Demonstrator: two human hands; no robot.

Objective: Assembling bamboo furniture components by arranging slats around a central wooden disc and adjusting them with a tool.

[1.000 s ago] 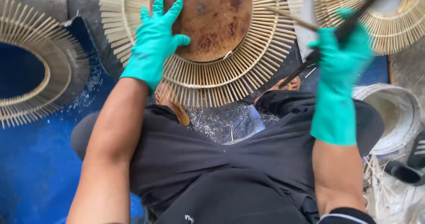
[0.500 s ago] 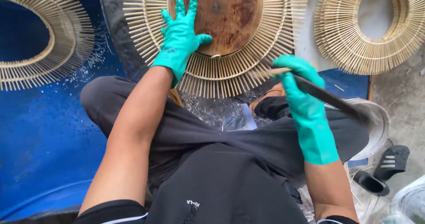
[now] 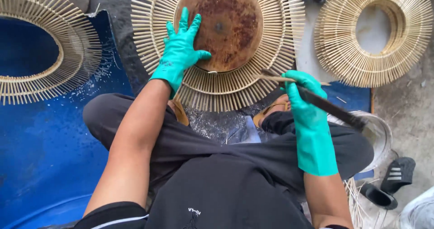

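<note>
The left hand [image 3: 181, 52], sheathed in a smooth teal rubber glove, is lying flat with fingers spread wide, pressing on the round rusty-brown metal disc [image 3: 226, 23] at top centre of the frame; it is grasping nothing. That mottled, pitted disc is sitting on the pale sunburst ring of thin bamboo sticks [image 3: 253, 82], whose ribbed spokes are fanning out around it. The right hand [image 3: 304, 97], gloved alike, is curling closed around a long dark flat blade [image 3: 334, 109] slanting toward the lower right, and is pinching a single thin bamboo stick [image 3: 278, 78] against the ring's lower right edge. A second stick ring [image 3: 407, 43] is lying at upper right on grey concrete floor [image 3: 407, 116], a third [image 3: 77, 48] at upper left over glossy blue sheeting [image 3: 40, 147]. Compared with half a second ago, the right hand is sitting higher and closer to the ring, with the blade more level.
</note>
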